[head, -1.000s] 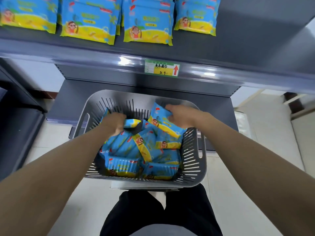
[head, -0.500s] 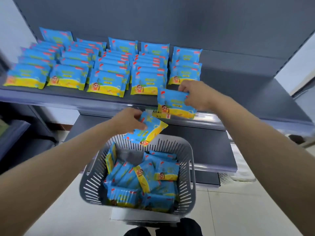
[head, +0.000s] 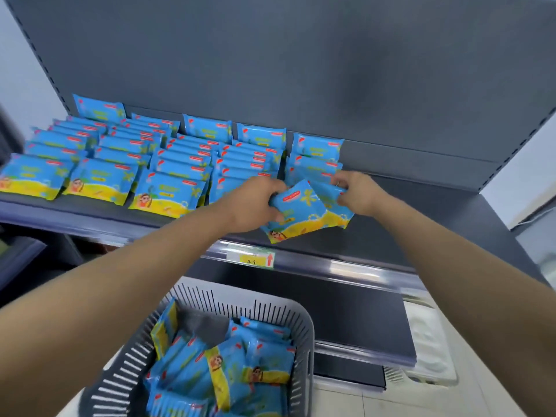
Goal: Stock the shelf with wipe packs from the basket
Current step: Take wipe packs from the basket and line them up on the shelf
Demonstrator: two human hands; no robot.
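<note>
Both hands are at the front of the shelf [head: 436,224], in the step of setting packs down at the right end of the display. The left hand [head: 251,206] has its fingers curled round a tilted pack [head: 298,215], and the right hand [head: 359,191] pinches the top edge of a second pack [head: 331,203] that lies partly behind it. To do this well, I judge the tilted pack should be turned square to the shelf lip, printed face up like the stocked rows [head: 168,164], and laid in line with the short right column [head: 316,149] (which has fewer packs than the others). The two held packs overlap, so one could drag the other askew when let go. The tilted pack's lower corner hangs close to the shelf's front edge above the price tag [head: 255,258], and it could slide off there. Bare shelf lies open to the right. The basket [head: 309,350] below holds many more packs.
</note>
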